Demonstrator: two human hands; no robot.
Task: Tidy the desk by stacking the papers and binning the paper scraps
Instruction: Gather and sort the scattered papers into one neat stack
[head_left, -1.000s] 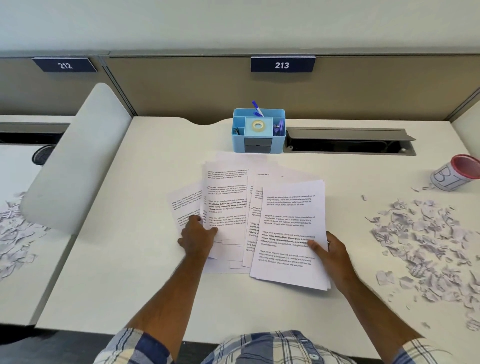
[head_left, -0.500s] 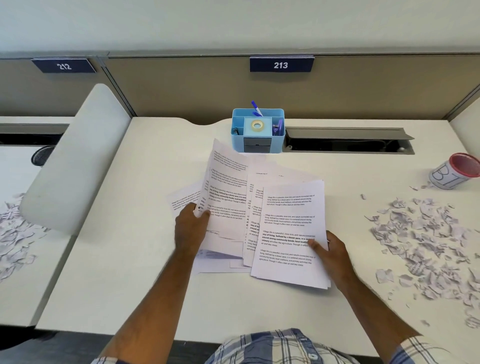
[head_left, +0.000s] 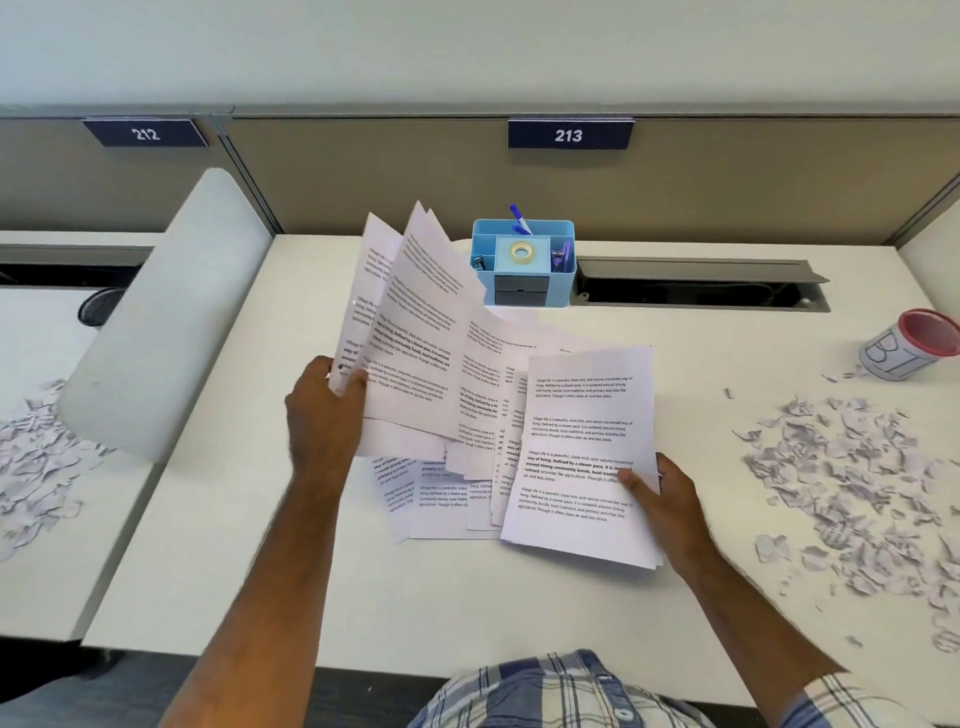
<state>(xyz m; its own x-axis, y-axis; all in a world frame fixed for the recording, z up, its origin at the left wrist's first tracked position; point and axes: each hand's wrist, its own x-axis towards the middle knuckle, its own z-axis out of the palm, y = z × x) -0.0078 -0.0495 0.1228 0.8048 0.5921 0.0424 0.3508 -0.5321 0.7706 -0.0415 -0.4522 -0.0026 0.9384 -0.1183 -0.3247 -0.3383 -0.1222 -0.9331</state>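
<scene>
Printed white papers (head_left: 576, 447) lie fanned in the middle of the white desk (head_left: 260, 545). My left hand (head_left: 322, 410) grips the left edge of several sheets (head_left: 410, 322) and holds them raised and tilted above the desk. My right hand (head_left: 670, 499) pinches the right edge of a small stack of papers, thumb on top, low over the desk. More sheets (head_left: 431, 499) lie flat beneath both. A heap of torn paper scraps (head_left: 857, 483) covers the desk's right side. A small bin cup (head_left: 914, 345) with a red rim stands behind the scraps.
A blue desk organiser (head_left: 524, 265) with tape and pens stands at the back centre, beside an open cable slot (head_left: 696, 291). A grey divider panel (head_left: 161, 322) stands on the left. More scraps (head_left: 36, 457) lie on the neighbouring desk.
My left hand has taken hold of several sheets and lifted them off the pile, up and to the left. My right hand has stayed on its stack.
</scene>
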